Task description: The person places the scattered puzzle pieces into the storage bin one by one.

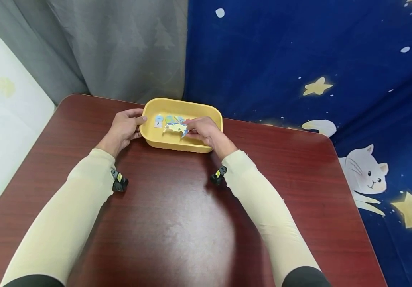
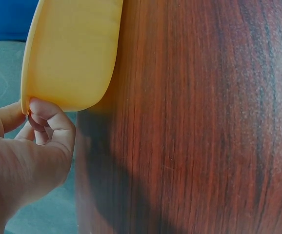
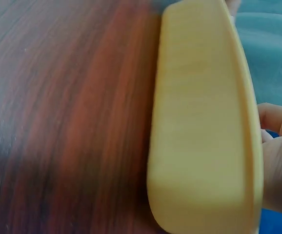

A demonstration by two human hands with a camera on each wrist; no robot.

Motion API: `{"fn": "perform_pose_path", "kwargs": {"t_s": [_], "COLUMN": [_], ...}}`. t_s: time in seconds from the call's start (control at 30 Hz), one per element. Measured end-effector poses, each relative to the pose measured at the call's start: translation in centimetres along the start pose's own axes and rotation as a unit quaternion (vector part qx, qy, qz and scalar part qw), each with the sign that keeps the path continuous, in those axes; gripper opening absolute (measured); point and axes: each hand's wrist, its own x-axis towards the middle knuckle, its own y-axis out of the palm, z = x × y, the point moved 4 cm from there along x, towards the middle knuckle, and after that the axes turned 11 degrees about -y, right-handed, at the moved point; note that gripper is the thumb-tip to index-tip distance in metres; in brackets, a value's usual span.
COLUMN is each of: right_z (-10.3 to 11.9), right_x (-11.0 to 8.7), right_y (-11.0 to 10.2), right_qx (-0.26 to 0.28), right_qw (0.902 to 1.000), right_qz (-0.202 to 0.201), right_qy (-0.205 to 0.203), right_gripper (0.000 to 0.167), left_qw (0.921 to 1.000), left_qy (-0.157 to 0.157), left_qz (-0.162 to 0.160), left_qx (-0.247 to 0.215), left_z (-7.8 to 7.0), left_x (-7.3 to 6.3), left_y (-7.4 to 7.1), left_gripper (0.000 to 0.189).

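A yellow plastic bin (image 1: 178, 147) stands near the table's far edge. My left hand (image 1: 124, 129) holds its left end, thumb over the rim and fingers outside; the left wrist view shows these fingers (image 2: 53, 119) curled against the bin's end. Over the bin's right half, my right hand (image 1: 206, 130) pinches a thin, pale yellow and blue printed piece (image 1: 175, 127) with jagged edges. Small flat printed pieces (image 1: 158, 124) lie on the bin floor beyond it. In the right wrist view, the bin's side wall (image 3: 199, 122) hides most of my right hand (image 3: 281, 165) and the piece.
The dark red wooden table (image 1: 170, 223) extends in front of the bin and to both sides. Behind it hang a grey curtain (image 1: 127, 48) and a blue curtain (image 1: 263, 52) with stars and a cat. Black wrist cameras (image 1: 119, 182) sit on both sleeves.
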Motion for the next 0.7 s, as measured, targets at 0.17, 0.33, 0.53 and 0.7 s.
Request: {"fn": "perform_pose_path", "kwargs": {"t_s": [0.17, 0.33, 0.53, 0.7], "right_z": [-0.5, -0.7, -0.9, -1.0], "right_x": [0.2, 0.6, 1.1, 1.0], "right_y": [1.1, 1.7, 2.3, 2.3], "right_qx": [-0.026, -0.045, -0.059, -0.059], "right_qw": [0.9993, 0.9983, 0.9974, 0.9970], "right_qz": [0.022, 0.021, 0.023, 0.020], "right_qy": [0.016, 0.031, 0.032, 0.046], "right_gripper": [0.032, 0.028, 0.027, 0.023], "left_qw": [1.0000, 1.0000, 1.0000, 1.0000], "left_qy": [0.001, 0.002, 0.007, 0.007], "left_qz": [-0.001, -0.001, 0.000, 0.001], "left_qx": [0.002, 0.005, -0.001, -0.007], "left_z": [0.1, 0.1, 0.1, 0.0], "left_x": [0.2, 0.2, 0.3, 0.3], "left_y": [0.0, 0.0, 0.0, 0.1], "left_gripper": [0.046, 0.047, 0.047, 0.046]}}
